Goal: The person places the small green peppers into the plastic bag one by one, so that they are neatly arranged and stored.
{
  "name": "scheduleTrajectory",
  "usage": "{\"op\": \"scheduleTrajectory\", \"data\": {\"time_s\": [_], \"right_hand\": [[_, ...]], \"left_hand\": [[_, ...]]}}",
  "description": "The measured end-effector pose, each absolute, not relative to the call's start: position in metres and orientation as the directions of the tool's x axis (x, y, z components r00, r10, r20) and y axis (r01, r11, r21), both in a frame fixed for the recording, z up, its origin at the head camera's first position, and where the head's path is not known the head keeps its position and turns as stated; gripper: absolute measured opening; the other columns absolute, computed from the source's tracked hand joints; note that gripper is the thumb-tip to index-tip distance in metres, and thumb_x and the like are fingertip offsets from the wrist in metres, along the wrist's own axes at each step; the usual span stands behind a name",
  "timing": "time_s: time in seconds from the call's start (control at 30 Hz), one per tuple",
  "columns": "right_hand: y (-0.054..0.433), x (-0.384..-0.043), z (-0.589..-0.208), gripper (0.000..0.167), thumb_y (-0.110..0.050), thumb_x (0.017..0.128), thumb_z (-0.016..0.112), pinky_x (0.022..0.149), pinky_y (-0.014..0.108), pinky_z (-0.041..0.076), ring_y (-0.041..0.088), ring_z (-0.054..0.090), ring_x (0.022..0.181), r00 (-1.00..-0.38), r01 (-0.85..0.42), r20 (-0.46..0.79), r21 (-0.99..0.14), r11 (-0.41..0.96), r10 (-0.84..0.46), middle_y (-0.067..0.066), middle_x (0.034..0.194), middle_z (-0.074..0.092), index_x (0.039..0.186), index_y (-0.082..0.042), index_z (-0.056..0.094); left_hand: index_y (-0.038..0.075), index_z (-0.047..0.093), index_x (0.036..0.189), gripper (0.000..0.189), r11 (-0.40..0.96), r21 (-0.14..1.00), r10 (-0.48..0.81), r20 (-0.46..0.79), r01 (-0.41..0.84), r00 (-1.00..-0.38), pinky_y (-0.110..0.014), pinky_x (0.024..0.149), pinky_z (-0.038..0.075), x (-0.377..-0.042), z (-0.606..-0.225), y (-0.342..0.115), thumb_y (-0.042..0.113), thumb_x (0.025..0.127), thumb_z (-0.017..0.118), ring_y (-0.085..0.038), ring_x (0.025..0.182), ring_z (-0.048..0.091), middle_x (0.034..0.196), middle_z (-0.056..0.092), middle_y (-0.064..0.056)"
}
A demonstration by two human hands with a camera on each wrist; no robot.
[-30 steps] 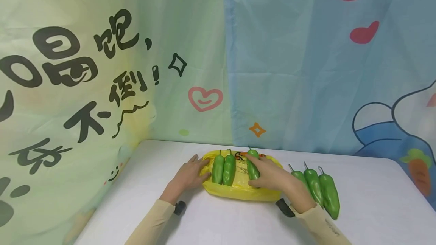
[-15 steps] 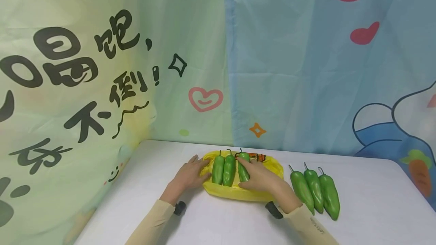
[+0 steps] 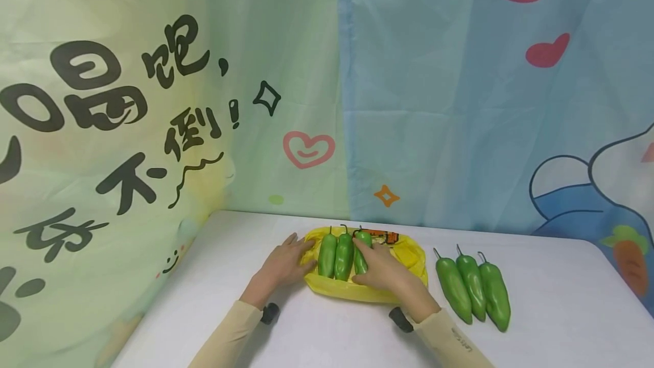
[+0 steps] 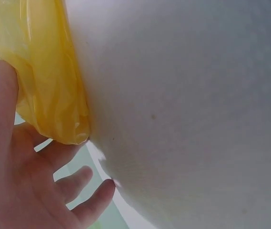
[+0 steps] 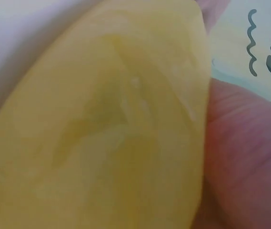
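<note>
A yellow plastic bag lies spread on the table with its rim turned up. Two green peppers rest side by side in its left part, stems pointing away. My right hand holds a third green pepper just right of them, its lower part hidden by the fingers. My left hand grips the bag's left edge; in the left wrist view the thumb and index finger lie on either side of the yellow plastic. The bag's wall fills most of the right wrist view, with part of my right hand behind it.
Three more green peppers lie in a row on the white table, right of the bag. Orange and black print shows on the bag's far side. A printed curtain hangs behind the table.
My right hand has moved left with its pepper, ending close to the two in the bag. More of the bag's right part and the peppers on the table now shows. The left hand stayed still.
</note>
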State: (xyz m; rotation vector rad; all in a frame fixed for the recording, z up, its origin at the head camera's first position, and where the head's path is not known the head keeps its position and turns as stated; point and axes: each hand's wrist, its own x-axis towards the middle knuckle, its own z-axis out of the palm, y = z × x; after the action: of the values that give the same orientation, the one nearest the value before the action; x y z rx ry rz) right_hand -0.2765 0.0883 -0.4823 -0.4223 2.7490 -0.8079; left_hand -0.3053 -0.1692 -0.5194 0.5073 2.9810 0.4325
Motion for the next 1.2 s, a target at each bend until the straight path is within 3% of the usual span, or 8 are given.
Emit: {"op": "scheduleTrajectory", "data": {"time_s": [0.67, 1.2], "right_hand": [[0.076, -0.273, -0.49, 0.087, -0.029, 0.085, 0.082, 0.108, 0.068, 0.041, 0.054, 0.037, 0.14, -0.942, -0.184, -0.161, -0.49, 0.852, -0.295, 0.036, 0.151, 0.038, 0.156, -0.011, 0.035], [0.076, -0.274, -0.487, 0.083, -0.031, 0.087, 0.079, 0.111, 0.068, 0.038, 0.054, 0.033, 0.143, -0.936, -0.172, -0.194, -0.479, 0.861, -0.295, 0.035, 0.152, 0.038, 0.155, -0.012, 0.037]], "left_hand": [[0.015, 0.051, 0.147, 0.056, 0.904, 0.287, 0.338, -0.032, 0.316, -0.941, -0.065, 0.114, 0.036, -0.305, -0.52, -0.168, 0.042, 0.098, 0.057, -0.041, 0.149, 0.032, 0.153, 0.05, -0.012], [0.017, 0.05, 0.148, 0.058, 0.905, 0.295, 0.328, -0.028, 0.306, -0.944, -0.065, 0.115, 0.035, -0.305, -0.521, -0.168, 0.044, 0.098, 0.056, -0.04, 0.15, 0.031, 0.154, 0.049, -0.01]]}}
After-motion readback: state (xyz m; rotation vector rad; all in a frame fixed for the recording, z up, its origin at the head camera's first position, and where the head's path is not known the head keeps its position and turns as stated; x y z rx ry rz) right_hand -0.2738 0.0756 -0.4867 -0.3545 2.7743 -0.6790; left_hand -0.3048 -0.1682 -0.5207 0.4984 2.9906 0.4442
